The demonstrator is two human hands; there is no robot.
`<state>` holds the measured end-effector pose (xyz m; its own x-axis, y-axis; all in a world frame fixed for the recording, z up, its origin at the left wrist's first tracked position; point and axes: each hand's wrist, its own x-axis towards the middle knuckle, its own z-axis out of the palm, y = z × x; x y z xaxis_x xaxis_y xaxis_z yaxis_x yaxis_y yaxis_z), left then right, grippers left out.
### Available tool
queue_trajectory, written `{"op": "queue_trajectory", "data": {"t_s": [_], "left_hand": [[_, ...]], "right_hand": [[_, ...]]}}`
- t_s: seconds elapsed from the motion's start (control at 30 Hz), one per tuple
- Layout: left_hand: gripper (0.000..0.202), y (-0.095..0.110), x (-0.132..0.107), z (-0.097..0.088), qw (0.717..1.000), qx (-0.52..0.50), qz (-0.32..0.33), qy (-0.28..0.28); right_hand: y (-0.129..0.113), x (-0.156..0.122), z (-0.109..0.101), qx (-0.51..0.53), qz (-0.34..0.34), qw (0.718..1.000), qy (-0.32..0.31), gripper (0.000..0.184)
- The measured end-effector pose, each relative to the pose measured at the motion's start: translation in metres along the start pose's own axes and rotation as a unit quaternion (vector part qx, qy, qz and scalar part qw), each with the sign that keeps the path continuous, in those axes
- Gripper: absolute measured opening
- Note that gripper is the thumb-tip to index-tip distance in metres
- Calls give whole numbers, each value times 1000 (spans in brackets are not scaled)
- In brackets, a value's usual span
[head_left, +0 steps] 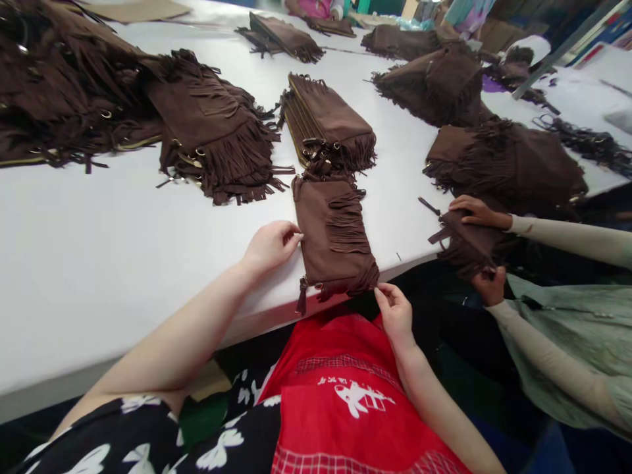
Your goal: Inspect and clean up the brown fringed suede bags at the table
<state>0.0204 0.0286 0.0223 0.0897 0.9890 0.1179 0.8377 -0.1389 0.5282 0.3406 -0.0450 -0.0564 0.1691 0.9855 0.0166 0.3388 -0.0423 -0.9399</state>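
A brown fringed pouch (316, 243) lies on the white table in front of me, its near end reaching the table edge. A tassel zipper pull (301, 296) hangs at its near left corner, and fringe covers its right part. My left hand (274, 247) is beside the pouch's left edge, thumb and fingertips pinched together at that edge. What they pinch is too small to make out. My right hand (395, 309) pinches the near right corner of the pouch, at the fringe, just off the table edge.
Beyond the pouch is a stack of similar pouches (330, 118). Fringed piles lie at the left (212, 125) and right (508, 158) on the white table (123, 263). At my right, a co-worker's hands (476, 212) hold another brown pouch (469, 240). Black straps (592, 141) lie farther right.
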Motion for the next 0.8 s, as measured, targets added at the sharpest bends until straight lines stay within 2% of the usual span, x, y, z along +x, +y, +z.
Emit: {"op": "queue_trajectory", "data": {"t_s": [0.1, 0.27, 0.4, 0.47, 0.53, 0.63, 0.7, 0.8], "left_hand": [[26, 26, -31, -5, 994, 76, -20, -81], [32, 65, -109, 10, 989, 87, -100, -59], [31, 69, -152, 28, 981, 86, -150, -86], [29, 62, -162, 35, 975, 70, -176, -114], [29, 53, -166, 42, 973, 10, -192, -127], [38, 43, -165, 54, 968, -130, -191, -95], [37, 42, -163, 62, 950, -230, -205, -51], [29, 49, -161, 66, 898, -366, -244, -16]], "right_hand": [[2, -5, -4, 17, 4, 999, -30, 30], [9, -17, -15, 33, 30, 996, -80, 30], [12, -30, -12, 41, 36, 990, -134, 29], [9, -35, -9, 38, 26, 986, -162, 28], [2, -39, -4, 22, 5, 980, -197, 27], [-16, -43, 3, -1, -32, 965, -261, 25], [-31, -43, 11, -3, -40, 949, -311, 25], [-52, -41, 28, -2, -35, 925, -379, 30]]}}
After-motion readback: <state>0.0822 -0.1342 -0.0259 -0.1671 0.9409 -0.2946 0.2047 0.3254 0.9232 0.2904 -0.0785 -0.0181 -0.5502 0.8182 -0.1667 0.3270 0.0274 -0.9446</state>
